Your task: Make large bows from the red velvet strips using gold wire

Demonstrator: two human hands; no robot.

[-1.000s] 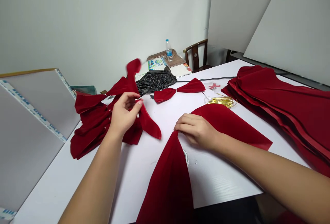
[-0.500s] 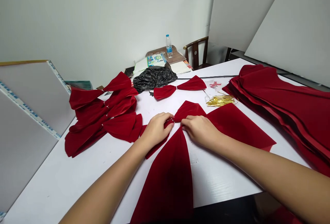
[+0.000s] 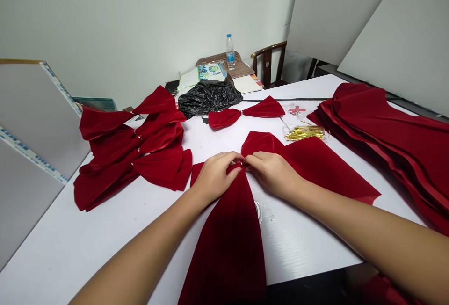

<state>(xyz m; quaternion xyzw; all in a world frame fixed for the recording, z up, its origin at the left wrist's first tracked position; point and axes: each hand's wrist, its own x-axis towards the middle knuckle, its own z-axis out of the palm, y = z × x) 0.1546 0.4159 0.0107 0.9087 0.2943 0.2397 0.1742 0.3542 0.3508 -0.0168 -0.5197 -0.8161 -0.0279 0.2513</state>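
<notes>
Red velvet cloth hangs from its gathered top toward the table's near edge. My left hand is closed on the gathered part of a red bow, its thumb and fingers pinching at the knot. My right hand meets it there, fingertips closed on the same gathered spot. Behind my right hand spreads a flat red cloth piece. Several tied red bows lie overlapped at the left, and one single bow lies beyond my hands.
On the white table lie gold twist ties, a black plastic bag and a stack of red cloth at the right. A water bottle and a wooden chair are behind. White panels stand at the left.
My hands have come together at the gathered spot, and the top of the hanging cloth now meets the bow's middle. A clear round item shows beside the cloth. The view has shifted slightly.
</notes>
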